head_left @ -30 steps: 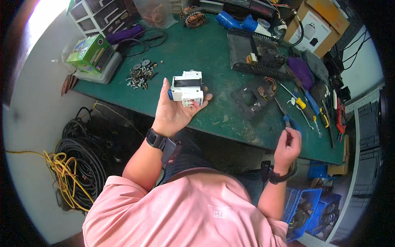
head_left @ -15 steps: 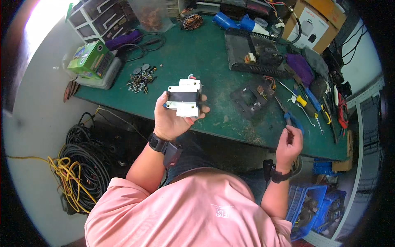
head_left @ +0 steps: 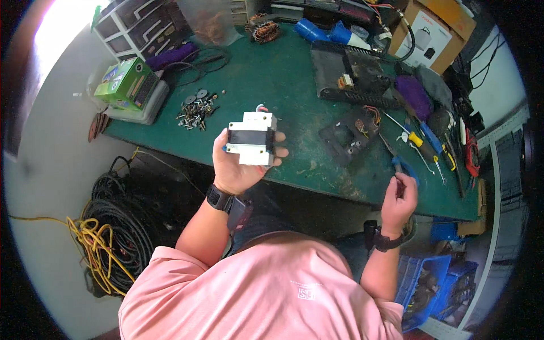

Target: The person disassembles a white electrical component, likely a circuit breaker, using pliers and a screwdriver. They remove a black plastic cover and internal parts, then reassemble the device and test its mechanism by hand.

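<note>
In my left hand (head_left: 232, 170), near the desk's front edge, rests a white, block-shaped electrical part (head_left: 252, 153) with a black band across it and short wires, my fingers curled around its sides. My right hand (head_left: 398, 198) is closed at the front right edge, fingertips at the handle end of blue-handled pliers (head_left: 407, 170); what they grip is hidden. A dark plate with small wired parts (head_left: 340, 139) lies between the hands, farther back. A heap of screws and washers (head_left: 195, 113) lies left of the white part.
The green desk (head_left: 266, 68) carries a green box (head_left: 127, 82) at left, a black metal casing (head_left: 340, 73), assorted tools (head_left: 425, 144) at right, and a cardboard box (head_left: 430, 37) behind. Coiled cables (head_left: 119, 226) lie below left, blue crates (head_left: 419, 283) below right.
The white part in my left hand has moved down toward me and turned, showing more of its banded face. My right hand stays by the pliers; the view has shifted slightly.
</note>
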A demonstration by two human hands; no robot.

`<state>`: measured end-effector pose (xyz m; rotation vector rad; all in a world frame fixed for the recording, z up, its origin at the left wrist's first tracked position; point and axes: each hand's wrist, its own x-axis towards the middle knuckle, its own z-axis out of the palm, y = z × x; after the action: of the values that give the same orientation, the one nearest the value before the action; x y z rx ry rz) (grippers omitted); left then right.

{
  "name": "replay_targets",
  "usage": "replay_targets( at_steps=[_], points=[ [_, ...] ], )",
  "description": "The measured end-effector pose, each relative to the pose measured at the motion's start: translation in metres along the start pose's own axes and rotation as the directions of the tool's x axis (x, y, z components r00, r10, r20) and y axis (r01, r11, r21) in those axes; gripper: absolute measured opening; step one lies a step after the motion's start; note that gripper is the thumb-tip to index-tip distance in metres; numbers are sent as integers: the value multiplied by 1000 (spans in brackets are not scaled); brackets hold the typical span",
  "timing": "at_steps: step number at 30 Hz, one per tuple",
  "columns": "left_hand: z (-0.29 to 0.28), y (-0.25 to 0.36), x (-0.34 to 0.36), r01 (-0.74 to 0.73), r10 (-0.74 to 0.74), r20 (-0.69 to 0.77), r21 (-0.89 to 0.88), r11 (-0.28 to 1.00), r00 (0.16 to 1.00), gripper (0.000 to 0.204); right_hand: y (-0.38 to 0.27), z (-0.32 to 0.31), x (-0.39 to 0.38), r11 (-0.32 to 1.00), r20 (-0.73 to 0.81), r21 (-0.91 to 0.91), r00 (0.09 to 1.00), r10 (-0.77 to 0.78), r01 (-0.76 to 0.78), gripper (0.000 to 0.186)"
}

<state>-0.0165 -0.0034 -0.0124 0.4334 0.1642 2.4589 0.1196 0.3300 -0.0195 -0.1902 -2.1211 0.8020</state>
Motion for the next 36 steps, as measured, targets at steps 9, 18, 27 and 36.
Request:
replay_targets(
  at_steps=[9,18,27,36],
  points=[
    [1,2,2,-95,100,-29,122,988,995,74,-3,2,0,999,-6,30,1000,18,-18,14],
    [6,0,1,-56,60,-74,58,997,995,76,-1,1,0,1000,-2,19,1000,1,-1,15],
    [7,-5,0,-16,15,5,68,998,1000,73,-2,-1,0,1000,2,-11,1000,4,-4,16],
    [2,-6,-1,-100,105,-6,254,962,994,84,-8,3,6,999,-59,45,998,-4,7,14]
  ],
)
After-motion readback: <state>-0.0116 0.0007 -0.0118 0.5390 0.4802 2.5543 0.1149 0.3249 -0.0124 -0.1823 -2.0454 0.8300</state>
